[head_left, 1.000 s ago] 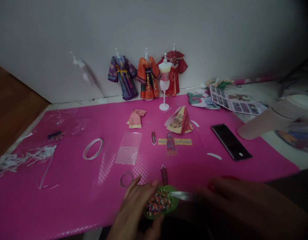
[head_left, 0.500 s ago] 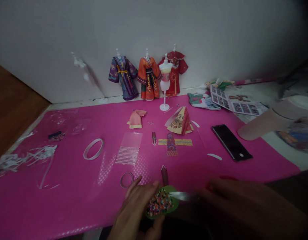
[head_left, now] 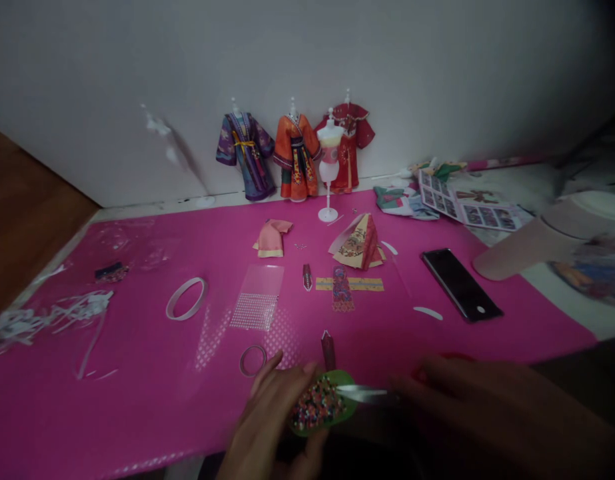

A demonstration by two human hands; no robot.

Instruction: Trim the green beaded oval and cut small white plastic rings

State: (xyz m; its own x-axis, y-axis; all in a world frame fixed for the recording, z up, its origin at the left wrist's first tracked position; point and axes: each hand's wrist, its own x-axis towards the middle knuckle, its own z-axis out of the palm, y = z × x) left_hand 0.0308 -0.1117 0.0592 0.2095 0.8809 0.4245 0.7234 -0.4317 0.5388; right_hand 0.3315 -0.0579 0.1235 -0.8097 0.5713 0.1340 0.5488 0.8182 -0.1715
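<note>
The head camera looks down over the pink mat [head_left: 147,400] toward the wall [head_left: 197,53].

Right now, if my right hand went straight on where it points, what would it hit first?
Your right hand, metal tool first, would probably meet the beads in the green tray; depth is unclear.

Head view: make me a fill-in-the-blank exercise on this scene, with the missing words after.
1. The left hand holds a shallow, rounded tray coloured ____.
2. The right hand holds a pointed silvery metal tool, its tip at that tray of small multicoloured ____.
3. Between a miniature purple-blue robe and a miniature red robe is a miniature robe coloured mainly ____.

Missing words: green; beads; orange.
</note>
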